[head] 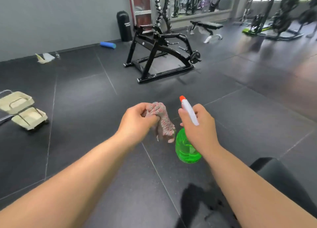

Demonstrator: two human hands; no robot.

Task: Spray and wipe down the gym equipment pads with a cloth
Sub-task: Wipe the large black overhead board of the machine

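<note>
Cloth [163, 123], pinkish & bunched, sits at frame centre. It's crumpled in the left hand [137, 119], fingers curled round its top, loose end hanging twd 5 o'clock. Just beside it at 3 o'clock is the spray bottle [187, 145]: green body, white head, orange nozzle aimed up & away to 12. Right hand [200, 124] wraps the neck. Both are held over bare floor, not over any pad.

Progress, as I read it: early, or btwn stations. Tools are in hand but nothing is being sprayed or wiped, and no wet sheen shows on any pad. Nearest candidate is the black padded edge [274, 172] at 4 o'clock, close to the right forearm. Further out are a black plate-loaded machine [159, 51] at 12 and a flat bench [207, 25] at 1, both well apart from the hands. Prob. all pads left to do.

Hard to tell:
- Padded edge is cut off by forearm & frame, so equip. type unclear.
- Trigger finger is hidden behind the spray head.
- Liquid level can't be read.
- Machines at 1–2 o'clock are blurred.
- Dark patch [197, 198] at 6 could be shadow or wet; can't say.
</note>
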